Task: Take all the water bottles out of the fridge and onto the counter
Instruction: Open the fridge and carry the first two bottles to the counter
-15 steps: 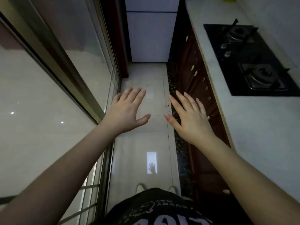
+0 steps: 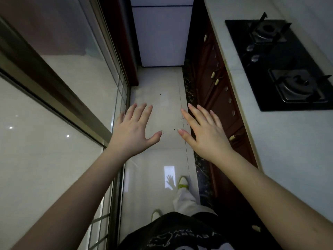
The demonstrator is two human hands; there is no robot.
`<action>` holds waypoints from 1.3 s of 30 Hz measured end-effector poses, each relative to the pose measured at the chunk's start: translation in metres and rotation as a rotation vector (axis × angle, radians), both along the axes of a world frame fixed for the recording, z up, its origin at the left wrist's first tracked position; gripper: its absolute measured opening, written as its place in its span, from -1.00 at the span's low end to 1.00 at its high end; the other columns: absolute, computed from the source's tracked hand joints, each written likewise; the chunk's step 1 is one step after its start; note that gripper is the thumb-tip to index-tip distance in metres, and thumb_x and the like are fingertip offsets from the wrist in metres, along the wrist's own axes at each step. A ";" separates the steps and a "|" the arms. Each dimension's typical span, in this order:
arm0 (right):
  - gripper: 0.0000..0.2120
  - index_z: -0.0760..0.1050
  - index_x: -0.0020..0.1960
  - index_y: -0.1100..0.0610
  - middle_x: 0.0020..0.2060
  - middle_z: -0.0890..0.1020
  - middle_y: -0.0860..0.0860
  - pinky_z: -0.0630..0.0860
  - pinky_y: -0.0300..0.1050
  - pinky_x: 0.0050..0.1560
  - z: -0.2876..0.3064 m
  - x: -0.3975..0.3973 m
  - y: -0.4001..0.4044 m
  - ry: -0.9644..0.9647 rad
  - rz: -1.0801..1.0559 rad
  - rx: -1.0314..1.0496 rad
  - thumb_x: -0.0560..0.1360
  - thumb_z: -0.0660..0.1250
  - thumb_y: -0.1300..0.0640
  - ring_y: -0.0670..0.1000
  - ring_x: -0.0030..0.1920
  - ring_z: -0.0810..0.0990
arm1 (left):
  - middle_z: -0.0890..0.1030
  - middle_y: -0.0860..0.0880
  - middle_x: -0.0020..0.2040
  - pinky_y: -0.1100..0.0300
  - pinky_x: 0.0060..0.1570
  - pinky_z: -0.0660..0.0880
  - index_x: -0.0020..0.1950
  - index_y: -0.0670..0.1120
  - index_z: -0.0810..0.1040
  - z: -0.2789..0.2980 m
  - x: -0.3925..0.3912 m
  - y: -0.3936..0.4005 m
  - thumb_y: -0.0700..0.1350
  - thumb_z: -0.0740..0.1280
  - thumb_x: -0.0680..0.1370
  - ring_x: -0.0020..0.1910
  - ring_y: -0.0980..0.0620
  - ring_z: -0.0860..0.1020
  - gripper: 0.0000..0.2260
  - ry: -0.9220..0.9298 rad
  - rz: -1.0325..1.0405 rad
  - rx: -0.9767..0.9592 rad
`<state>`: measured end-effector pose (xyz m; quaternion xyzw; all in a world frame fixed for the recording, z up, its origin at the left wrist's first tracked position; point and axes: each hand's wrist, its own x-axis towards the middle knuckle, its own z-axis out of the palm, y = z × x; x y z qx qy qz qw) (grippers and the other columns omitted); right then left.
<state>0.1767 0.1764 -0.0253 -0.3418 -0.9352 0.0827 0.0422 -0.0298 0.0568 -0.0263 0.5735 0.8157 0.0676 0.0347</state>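
A white fridge (image 2: pixel 161 35) stands at the far end of a narrow kitchen aisle, its doors closed. No water bottle is in view. The pale counter (image 2: pixel 292 141) runs along the right side. My left hand (image 2: pixel 134 129) and my right hand (image 2: pixel 205 131) are stretched out side by side over the tiled floor, palms down, fingers straight and spread. Both hold nothing and are well short of the fridge.
A black two-burner gas hob (image 2: pixel 277 65) is set in the counter at the right. Dark red cabinet doors (image 2: pixel 221 98) with small handles line the aisle below it. A glass sliding door (image 2: pixel 59 98) with a metal frame borders the left. My feet (image 2: pixel 182 183) are on the glossy floor.
The fridge has come a little closer in the view. One leg has stepped forward, its shoe now visible ahead. Both hands keep the same spread pose.
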 end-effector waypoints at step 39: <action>-0.39 -0.01 0.58 -0.07 0.58 0.07 -0.03 -0.06 0.10 0.54 0.023 -0.311 0.339 0.131 0.032 -0.001 0.60 -0.11 -0.29 0.00 0.57 -0.05 | 0.17 0.00 0.59 -0.15 0.46 0.18 0.60 -0.01 0.08 0.035 -0.296 0.336 0.42 0.02 0.42 0.58 -0.06 0.06 -0.15 -0.082 -0.038 0.123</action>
